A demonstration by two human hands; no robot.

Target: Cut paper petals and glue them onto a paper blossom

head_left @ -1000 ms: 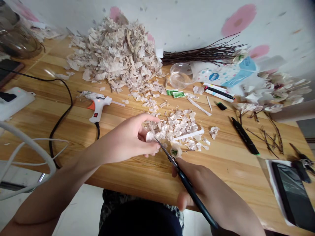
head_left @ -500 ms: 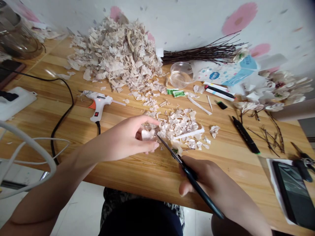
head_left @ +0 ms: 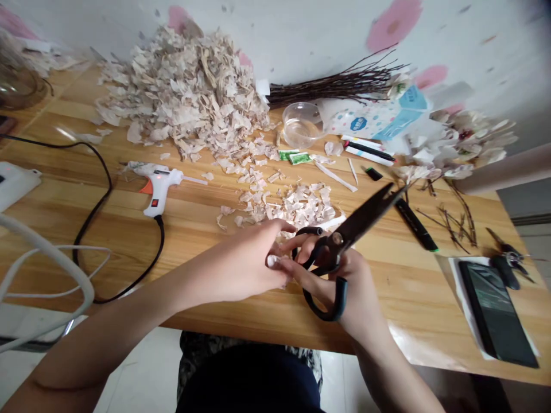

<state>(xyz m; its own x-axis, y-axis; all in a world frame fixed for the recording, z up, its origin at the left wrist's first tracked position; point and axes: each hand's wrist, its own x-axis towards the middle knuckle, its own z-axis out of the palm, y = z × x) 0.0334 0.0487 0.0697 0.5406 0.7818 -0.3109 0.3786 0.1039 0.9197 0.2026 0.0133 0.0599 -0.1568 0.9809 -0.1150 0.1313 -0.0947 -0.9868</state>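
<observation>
My left hand (head_left: 241,267) pinches a small pale scrap (head_left: 272,261) between its fingertips. My right hand (head_left: 344,281) is shut on black scissors (head_left: 340,244), with its fingers through the handle loops and the blades pointing up and to the right, away from the scrap. Both hands nearly meet above the table's front edge. Just beyond them lies a low heap of pale papery shreds (head_left: 297,206), and a much larger heap (head_left: 185,97) rises further back.
A hot glue gun (head_left: 157,186) and its black cable lie to the left on the wooden table (head_left: 107,123). At the back are a glass bowl (head_left: 301,125), dark twigs (head_left: 340,86) and pale flowers (head_left: 465,143). A black marker (head_left: 415,225) and a dark tablet (head_left: 493,310) lie right.
My right hand has risen toward my left, swinging the scissors from pointing at the scrap to pointing up and right. The view has shifted slightly.
</observation>
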